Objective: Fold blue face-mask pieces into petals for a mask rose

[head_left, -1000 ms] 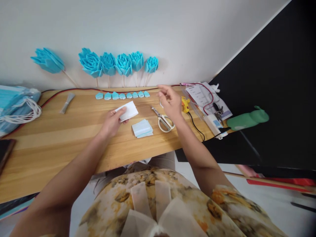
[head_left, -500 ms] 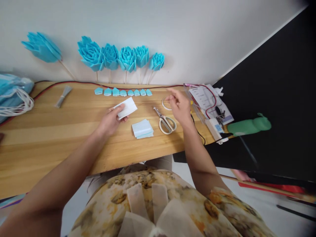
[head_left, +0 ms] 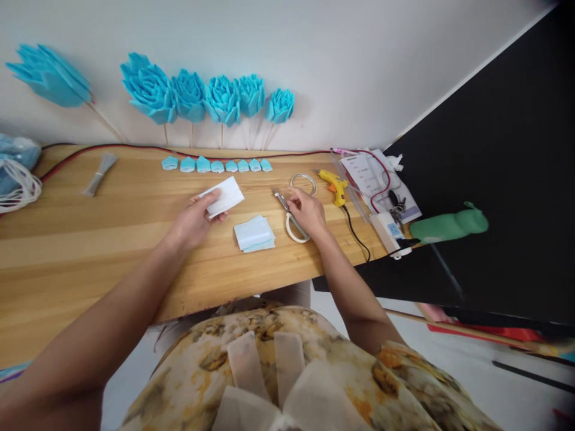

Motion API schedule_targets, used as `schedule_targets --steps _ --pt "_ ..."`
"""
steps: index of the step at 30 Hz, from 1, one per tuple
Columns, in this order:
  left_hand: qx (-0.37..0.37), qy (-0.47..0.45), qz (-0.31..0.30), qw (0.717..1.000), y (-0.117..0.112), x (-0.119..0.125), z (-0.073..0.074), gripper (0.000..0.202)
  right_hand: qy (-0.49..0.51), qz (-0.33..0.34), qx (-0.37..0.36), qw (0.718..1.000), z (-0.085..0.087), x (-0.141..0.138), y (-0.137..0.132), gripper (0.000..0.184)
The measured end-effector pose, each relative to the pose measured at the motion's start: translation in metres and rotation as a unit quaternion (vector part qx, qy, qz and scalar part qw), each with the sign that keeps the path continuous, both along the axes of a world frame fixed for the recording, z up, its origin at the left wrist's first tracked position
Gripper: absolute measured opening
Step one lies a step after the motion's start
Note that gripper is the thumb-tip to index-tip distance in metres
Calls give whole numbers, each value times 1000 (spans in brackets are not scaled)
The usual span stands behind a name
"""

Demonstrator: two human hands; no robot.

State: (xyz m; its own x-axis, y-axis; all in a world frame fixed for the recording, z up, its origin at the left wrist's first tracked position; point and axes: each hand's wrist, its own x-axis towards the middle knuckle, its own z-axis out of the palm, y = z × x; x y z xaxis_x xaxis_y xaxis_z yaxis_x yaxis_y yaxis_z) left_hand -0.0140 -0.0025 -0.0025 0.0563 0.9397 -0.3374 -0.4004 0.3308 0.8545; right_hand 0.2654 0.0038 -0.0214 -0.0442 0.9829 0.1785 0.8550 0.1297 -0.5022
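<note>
My left hand (head_left: 191, 224) holds a white folded sheet (head_left: 227, 196) between thumb and fingers, above the table. My right hand (head_left: 309, 211) is over the scissors (head_left: 297, 230), its bent fingers closed at the pivot. The blades point away to the left, and one handle loop is partly covered by the hand. Between my hands lies a small stack of pale blue and white sheets (head_left: 254, 233). Beyond, a row of several small folded blue pieces (head_left: 217, 167) runs along the table. A tape ring (head_left: 303, 177) lies just past my right hand.
Several blue flowers on sticks (head_left: 223, 100) lean against the wall. A yellow glue gun (head_left: 333, 184), a power strip (head_left: 390, 233), papers (head_left: 359, 173) and a green bottle (head_left: 449, 225) are on the right. Thin ties (head_left: 99, 173) and white cord (head_left: 20, 185) lie left.
My right hand has come down and left from beside the tape ring onto the scissors, uncovering the glue gun. My left hand still holds the folded sheet. The view has shifted slightly.
</note>
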Motion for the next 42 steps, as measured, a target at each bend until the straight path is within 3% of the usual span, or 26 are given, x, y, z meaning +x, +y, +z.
schedule_targets --steps 3,8,12,16,20,29,38,42 --pt "6 5 1 1000 0 1 0 29 21 -13 17 1000 -8 4 2 40" --pt "1 8 -6 1000 -2 4 1 27 98 -35 161 981 -4 2 -7 31" --pt "27 5 -31 999 -3 4 0 34 75 105 195 972 19 -18 -14 32" --pt "68 15 -69 995 -2 1 -6 40 29 273 213 938 37 -47 -1 33" --pt "88 20 -88 992 -1 -1 -8 41 37 356 207 911 42 -67 18 18" --pt "99 58 -98 988 0 -2 -11 44 121 291 127 940 28 -75 15 12" --pt "125 95 -102 982 -1 -2 -6 44 166 288 142 932 22 -73 9 12" --pt "147 93 -104 979 0 -1 -7 42 182 268 98 941 22 -76 7 11"
